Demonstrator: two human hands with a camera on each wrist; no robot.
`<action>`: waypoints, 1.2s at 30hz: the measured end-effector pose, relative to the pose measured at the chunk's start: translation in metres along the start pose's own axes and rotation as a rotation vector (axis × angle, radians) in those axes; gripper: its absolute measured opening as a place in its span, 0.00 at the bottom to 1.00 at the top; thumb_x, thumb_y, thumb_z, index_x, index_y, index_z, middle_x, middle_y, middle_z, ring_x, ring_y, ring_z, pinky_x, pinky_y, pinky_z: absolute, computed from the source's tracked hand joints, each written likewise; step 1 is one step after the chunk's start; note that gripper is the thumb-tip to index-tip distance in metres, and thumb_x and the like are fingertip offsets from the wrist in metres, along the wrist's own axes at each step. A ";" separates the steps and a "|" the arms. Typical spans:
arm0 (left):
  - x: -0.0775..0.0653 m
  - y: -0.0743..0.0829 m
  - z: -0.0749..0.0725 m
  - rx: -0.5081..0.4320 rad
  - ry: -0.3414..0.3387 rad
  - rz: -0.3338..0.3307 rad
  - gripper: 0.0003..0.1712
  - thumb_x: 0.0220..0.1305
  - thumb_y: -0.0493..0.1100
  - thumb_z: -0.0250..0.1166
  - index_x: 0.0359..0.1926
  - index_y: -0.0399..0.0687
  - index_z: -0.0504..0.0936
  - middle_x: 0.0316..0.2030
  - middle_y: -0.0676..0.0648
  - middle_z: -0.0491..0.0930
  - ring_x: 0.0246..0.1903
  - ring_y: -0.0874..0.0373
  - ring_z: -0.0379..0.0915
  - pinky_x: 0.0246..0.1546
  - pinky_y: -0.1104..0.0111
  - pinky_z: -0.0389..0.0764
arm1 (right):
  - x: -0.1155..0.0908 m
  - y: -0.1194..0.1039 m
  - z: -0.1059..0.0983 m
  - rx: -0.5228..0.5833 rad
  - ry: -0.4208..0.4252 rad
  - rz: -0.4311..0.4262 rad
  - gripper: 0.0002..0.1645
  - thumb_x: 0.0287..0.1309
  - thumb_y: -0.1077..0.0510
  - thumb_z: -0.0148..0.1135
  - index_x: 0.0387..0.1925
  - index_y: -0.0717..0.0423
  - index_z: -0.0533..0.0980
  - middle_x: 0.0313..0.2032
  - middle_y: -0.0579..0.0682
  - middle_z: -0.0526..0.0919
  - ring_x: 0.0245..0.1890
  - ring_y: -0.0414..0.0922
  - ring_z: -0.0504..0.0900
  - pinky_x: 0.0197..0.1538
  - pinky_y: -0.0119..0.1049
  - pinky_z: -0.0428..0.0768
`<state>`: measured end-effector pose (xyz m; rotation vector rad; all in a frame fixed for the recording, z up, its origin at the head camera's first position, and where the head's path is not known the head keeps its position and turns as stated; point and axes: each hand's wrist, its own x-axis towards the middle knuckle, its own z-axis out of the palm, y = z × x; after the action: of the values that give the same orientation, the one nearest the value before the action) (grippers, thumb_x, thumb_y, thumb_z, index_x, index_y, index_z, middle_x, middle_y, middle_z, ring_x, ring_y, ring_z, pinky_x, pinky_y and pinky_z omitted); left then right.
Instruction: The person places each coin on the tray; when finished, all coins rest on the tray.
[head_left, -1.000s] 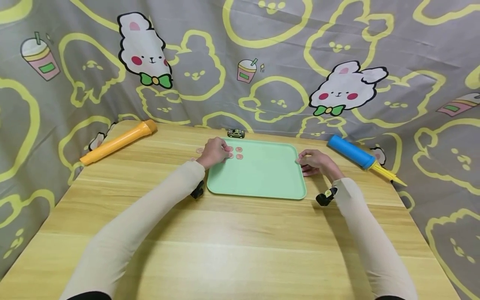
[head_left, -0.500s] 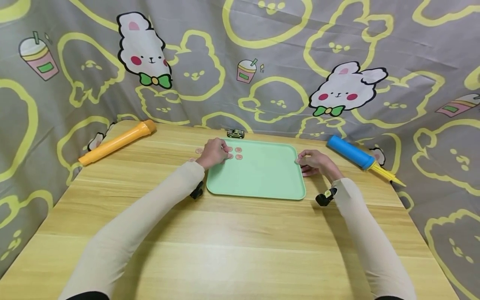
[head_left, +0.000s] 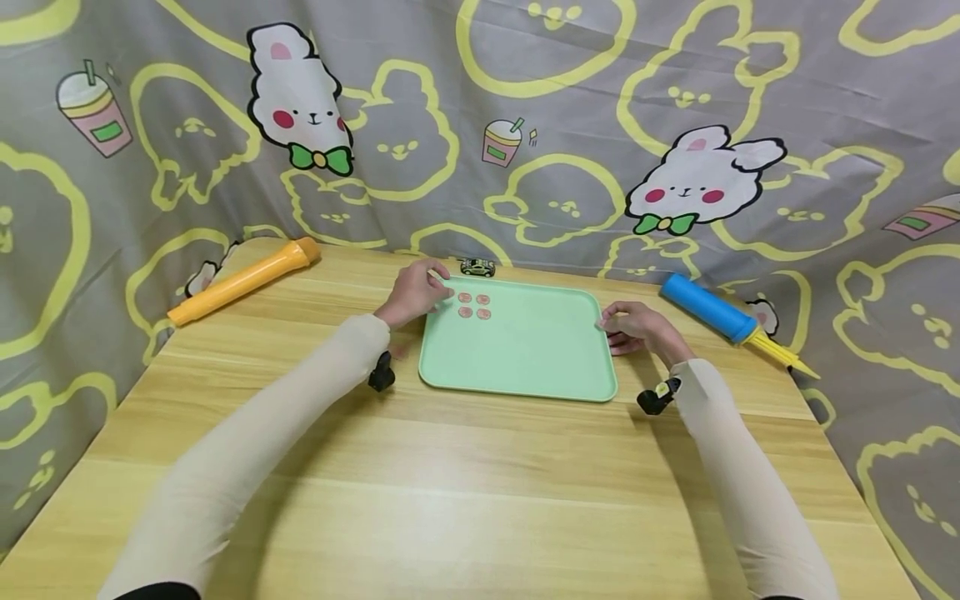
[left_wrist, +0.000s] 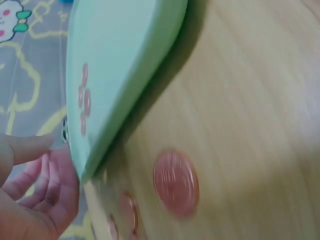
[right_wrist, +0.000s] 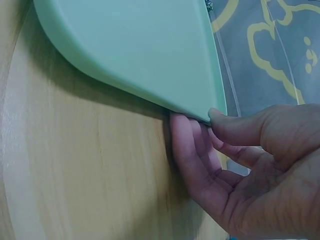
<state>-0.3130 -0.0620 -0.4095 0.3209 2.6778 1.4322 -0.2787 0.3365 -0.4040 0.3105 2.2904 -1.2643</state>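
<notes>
A light green tray (head_left: 525, 358) lies on the wooden table. Several copper-coloured coins (head_left: 474, 306) sit in two rows near its back left corner. My left hand (head_left: 412, 293) is over that corner, fingers loosely bent and nothing between them; in the left wrist view the thumb (left_wrist: 30, 147) stands apart from the fingertips. More coins lie on the table left of the tray, one large coin (left_wrist: 176, 183) blurred in the foreground. My right hand (head_left: 633, 327) holds the tray's right edge, thumb (right_wrist: 232, 127) on the rim and fingers (right_wrist: 182, 135) against the outer side.
A small toy car (head_left: 477, 267) stands behind the tray, by the patterned curtain (head_left: 555, 100). An orange tube with a knobbed end (head_left: 243, 282) lies at the back left, and a blue and yellow hand pump (head_left: 708, 308) at the back right.
My left hand has drawn back to the left from the coins on the tray, uncovering them, and its thumb has parted from the fingers. The right hand stays at the tray's edge.
</notes>
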 end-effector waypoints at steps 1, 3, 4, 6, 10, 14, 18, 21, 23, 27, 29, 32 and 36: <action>0.001 -0.001 -0.003 0.019 0.009 0.016 0.17 0.69 0.36 0.69 0.56 0.34 0.81 0.42 0.36 0.85 0.36 0.42 0.85 0.34 0.64 0.84 | 0.000 0.000 0.000 0.001 0.001 0.001 0.18 0.78 0.59 0.56 0.61 0.63 0.66 0.32 0.47 0.79 0.32 0.41 0.80 0.39 0.35 0.88; 0.000 -0.003 -0.010 0.052 0.014 0.039 0.17 0.70 0.37 0.69 0.56 0.35 0.81 0.43 0.37 0.84 0.40 0.43 0.82 0.36 0.64 0.78 | -0.001 0.000 0.000 0.003 0.001 0.003 0.18 0.78 0.59 0.56 0.62 0.63 0.66 0.32 0.47 0.79 0.32 0.41 0.80 0.39 0.35 0.88; 0.000 -0.003 -0.013 0.067 0.014 0.047 0.16 0.70 0.38 0.68 0.56 0.36 0.82 0.44 0.37 0.84 0.41 0.43 0.81 0.37 0.63 0.75 | -0.001 0.000 0.001 0.005 0.001 0.005 0.18 0.78 0.59 0.56 0.61 0.63 0.66 0.32 0.47 0.79 0.32 0.41 0.80 0.40 0.35 0.88; -0.001 -0.004 -0.019 0.082 0.006 0.060 0.16 0.71 0.38 0.68 0.56 0.37 0.81 0.45 0.37 0.84 0.43 0.44 0.79 0.39 0.63 0.72 | 0.000 0.000 0.001 0.009 0.001 0.007 0.18 0.78 0.59 0.56 0.61 0.62 0.66 0.32 0.47 0.78 0.32 0.41 0.80 0.40 0.35 0.88; -0.003 -0.005 -0.028 0.089 0.002 0.066 0.15 0.72 0.38 0.67 0.56 0.38 0.81 0.47 0.37 0.83 0.46 0.43 0.78 0.43 0.59 0.73 | -0.001 0.000 0.001 0.015 0.005 0.011 0.18 0.78 0.58 0.57 0.61 0.62 0.67 0.32 0.47 0.79 0.32 0.41 0.80 0.39 0.35 0.88; -0.003 -0.010 -0.037 0.090 0.006 0.071 0.16 0.72 0.39 0.67 0.57 0.37 0.81 0.50 0.37 0.82 0.49 0.42 0.78 0.50 0.53 0.77 | -0.001 0.000 -0.002 0.015 0.007 0.012 0.19 0.78 0.58 0.57 0.62 0.62 0.67 0.33 0.47 0.79 0.32 0.41 0.80 0.39 0.36 0.88; 0.000 -0.022 -0.044 0.077 -0.010 0.083 0.17 0.73 0.37 0.67 0.58 0.35 0.80 0.55 0.34 0.81 0.53 0.40 0.78 0.57 0.50 0.78 | -0.001 0.000 -0.002 0.014 0.008 0.014 0.19 0.78 0.58 0.57 0.62 0.62 0.67 0.33 0.47 0.79 0.33 0.42 0.81 0.39 0.36 0.88; 0.002 -0.029 -0.050 0.040 -0.019 0.093 0.18 0.73 0.36 0.66 0.60 0.34 0.79 0.57 0.32 0.80 0.57 0.40 0.77 0.61 0.49 0.77 | -0.001 0.000 0.000 0.016 0.012 0.016 0.18 0.78 0.58 0.57 0.62 0.62 0.67 0.34 0.47 0.79 0.33 0.42 0.81 0.40 0.36 0.88; 0.002 -0.034 -0.053 0.008 -0.021 0.096 0.18 0.73 0.36 0.66 0.60 0.34 0.79 0.58 0.32 0.80 0.58 0.40 0.76 0.63 0.50 0.77 | -0.002 0.000 0.001 0.020 0.013 0.014 0.18 0.78 0.59 0.57 0.61 0.62 0.67 0.33 0.47 0.79 0.33 0.42 0.80 0.40 0.36 0.88; 0.005 -0.042 -0.057 -0.018 -0.040 0.112 0.18 0.74 0.35 0.66 0.61 0.34 0.79 0.59 0.33 0.80 0.60 0.41 0.76 0.65 0.51 0.76 | -0.002 0.000 0.002 0.026 0.016 0.010 0.17 0.78 0.59 0.57 0.60 0.62 0.67 0.33 0.47 0.79 0.32 0.41 0.80 0.40 0.35 0.88; 0.006 -0.046 -0.059 -0.011 -0.070 0.105 0.19 0.74 0.35 0.65 0.62 0.33 0.79 0.59 0.32 0.80 0.60 0.40 0.76 0.64 0.51 0.76 | -0.002 0.000 0.002 0.026 0.017 0.008 0.17 0.78 0.59 0.57 0.60 0.62 0.67 0.33 0.47 0.79 0.32 0.41 0.80 0.40 0.35 0.88; 0.004 -0.050 -0.063 0.031 -0.132 0.046 0.21 0.73 0.36 0.67 0.63 0.34 0.79 0.56 0.32 0.81 0.57 0.40 0.77 0.60 0.52 0.78 | -0.001 0.000 0.002 0.021 0.020 0.009 0.17 0.78 0.58 0.57 0.59 0.61 0.68 0.33 0.47 0.79 0.32 0.41 0.80 0.40 0.35 0.88; 0.002 -0.054 -0.064 0.129 -0.202 -0.011 0.19 0.72 0.40 0.69 0.59 0.37 0.82 0.47 0.35 0.83 0.47 0.44 0.77 0.54 0.55 0.77 | -0.001 0.001 0.001 0.010 0.022 0.013 0.16 0.78 0.58 0.56 0.59 0.61 0.68 0.33 0.47 0.79 0.32 0.41 0.80 0.39 0.34 0.88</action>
<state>-0.3334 -0.1423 -0.4186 0.4341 2.6069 1.1581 -0.2772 0.3357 -0.4049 0.3436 2.2977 -1.2723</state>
